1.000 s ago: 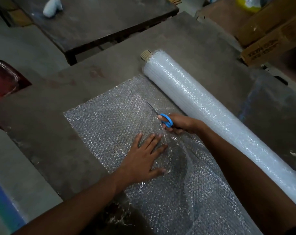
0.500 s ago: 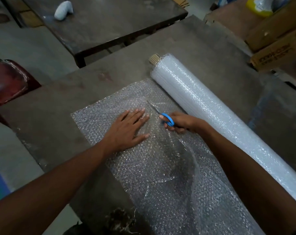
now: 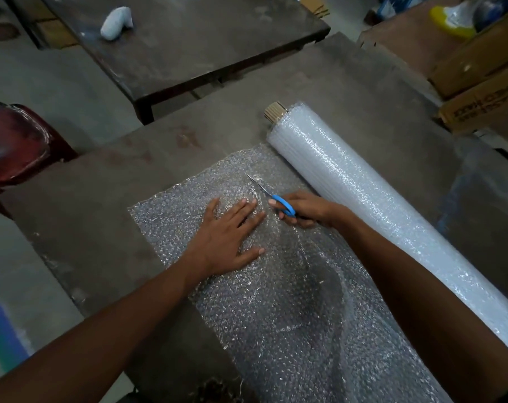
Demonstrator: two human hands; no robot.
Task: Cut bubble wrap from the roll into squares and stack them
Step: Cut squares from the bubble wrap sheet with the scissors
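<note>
A long white roll of bubble wrap [image 3: 372,205] lies diagonally across the dark table [image 3: 319,91], its cardboard core showing at the far end. An unrolled sheet of bubble wrap [image 3: 276,315] spreads from it toward me. My right hand [image 3: 305,209] grips blue-handled scissors [image 3: 271,196], whose blades point away from me into the sheet near the roll. My left hand [image 3: 229,237] presses flat on the sheet with fingers spread, just left of the scissors. The cut strip behind the scissors bulges up in a loose fold.
A second dark table [image 3: 188,39] stands beyond, with a pale wrapped lump [image 3: 116,18] on it. A red plastic stool [image 3: 17,144] is at the left. Cardboard boxes [image 3: 479,82] are stacked at the far right, and a yellow-and-white object [image 3: 450,18] sits on them.
My left hand slid forward along the sheet, from behind the scissors to beside them. My right hand has carried the scissors a little further along the cut.
</note>
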